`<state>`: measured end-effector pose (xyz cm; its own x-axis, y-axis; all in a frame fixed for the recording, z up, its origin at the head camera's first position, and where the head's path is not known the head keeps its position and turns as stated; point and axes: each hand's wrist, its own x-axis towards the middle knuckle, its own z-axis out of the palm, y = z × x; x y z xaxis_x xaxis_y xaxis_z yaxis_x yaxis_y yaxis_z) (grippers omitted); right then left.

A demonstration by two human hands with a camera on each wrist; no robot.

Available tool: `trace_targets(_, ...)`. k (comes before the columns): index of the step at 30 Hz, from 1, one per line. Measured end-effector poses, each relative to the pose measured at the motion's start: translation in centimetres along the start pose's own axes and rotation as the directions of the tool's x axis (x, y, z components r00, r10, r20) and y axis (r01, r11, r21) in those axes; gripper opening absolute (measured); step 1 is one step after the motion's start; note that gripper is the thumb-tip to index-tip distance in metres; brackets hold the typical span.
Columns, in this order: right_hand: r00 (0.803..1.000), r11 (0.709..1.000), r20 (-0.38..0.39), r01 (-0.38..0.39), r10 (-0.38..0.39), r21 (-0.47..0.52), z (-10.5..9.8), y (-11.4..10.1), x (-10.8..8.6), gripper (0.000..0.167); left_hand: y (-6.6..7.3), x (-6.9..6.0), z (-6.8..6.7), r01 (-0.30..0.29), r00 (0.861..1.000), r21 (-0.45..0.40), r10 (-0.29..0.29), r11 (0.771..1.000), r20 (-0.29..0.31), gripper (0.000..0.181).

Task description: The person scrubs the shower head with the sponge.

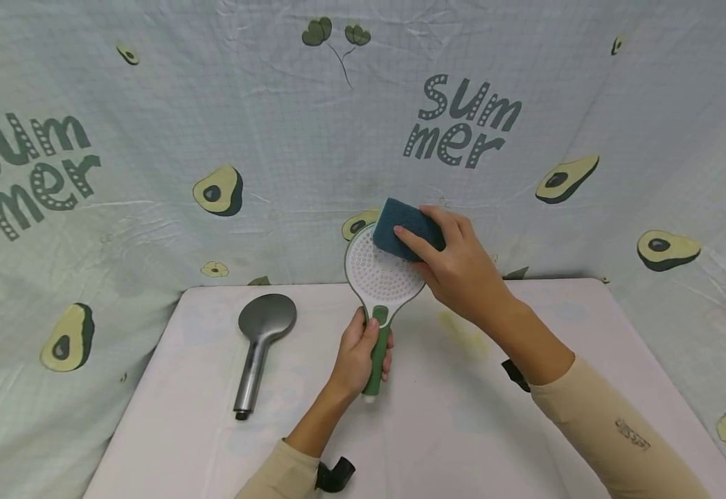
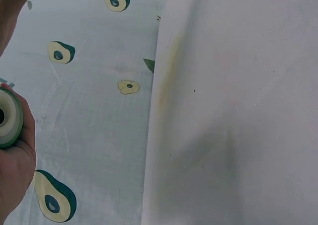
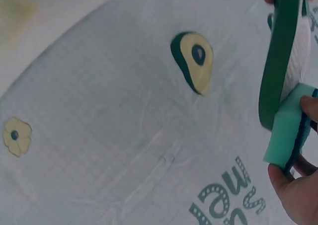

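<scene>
A green and white shower head (image 1: 383, 281) is held up above the table, its white nozzle face toward the head camera. My left hand (image 1: 355, 353) grips its green handle; in the left wrist view only the handle's round end (image 2: 7, 118) shows, inside the curled fingers. My right hand (image 1: 463, 267) holds a sponge (image 1: 403, 229) against the upper right of the nozzle face. From the right wrist view, the sponge (image 3: 288, 128) has a light green soft side touching the shower head (image 3: 280, 61) and a dark blue scouring side under the fingers.
On the table's left lies a grey shower head (image 1: 266, 322), handle toward me. The pale table (image 1: 450, 430) ends at a hanging cloth (image 1: 288, 138) printed with avocados. Black wrist mounts (image 1: 336, 475) sit on both forearms.
</scene>
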<state>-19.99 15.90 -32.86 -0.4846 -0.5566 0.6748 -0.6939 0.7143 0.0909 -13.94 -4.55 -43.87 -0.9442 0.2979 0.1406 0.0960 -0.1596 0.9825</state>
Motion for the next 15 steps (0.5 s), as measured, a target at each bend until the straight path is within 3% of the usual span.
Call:
trace_targets(9,0.997,0.997,0.057,0.052,-0.054,0.052,2.3,-3.2,-3.1,0.059,-0.2,0.2,-0.6,-0.008,0.999,0.002,0.008,1.000,-0.038,0.035)
trace_targets(15,0.994,0.996,0.070,0.084,-0.086,0.034,2.8,-4.0,-4.0,0.062,-0.3,0.2,-0.8,-0.022,0.999,-0.012,0.021,1.000,-0.047,0.031)
